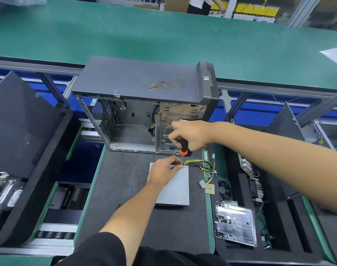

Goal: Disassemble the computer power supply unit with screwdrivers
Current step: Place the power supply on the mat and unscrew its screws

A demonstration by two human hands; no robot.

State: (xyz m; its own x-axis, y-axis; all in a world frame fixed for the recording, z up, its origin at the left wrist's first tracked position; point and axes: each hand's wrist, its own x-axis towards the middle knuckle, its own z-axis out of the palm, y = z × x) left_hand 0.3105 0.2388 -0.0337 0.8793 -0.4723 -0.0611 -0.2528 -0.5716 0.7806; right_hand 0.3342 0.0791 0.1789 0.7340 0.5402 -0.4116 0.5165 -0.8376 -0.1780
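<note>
A flat grey power supply unit (176, 187) lies on the dark mat in front of me, with a bundle of yellow and black cables (200, 164) coming out of its far right corner. My left hand (163, 172) rests on the unit's far edge, fingertips pinched near the screwdriver tip. My right hand (190, 134) grips the black and orange handle of a screwdriver (184, 148), held upright with its shaft pointing down at the unit's far corner.
An open, emptied computer case (144, 104) stands just behind the unit. A RAM stick (207, 163), a small fan (224, 189) and a clear plastic tray (235, 222) lie to the right. A dark case panel (23, 127) leans at the left. A green conveyor (163, 39) runs behind.
</note>
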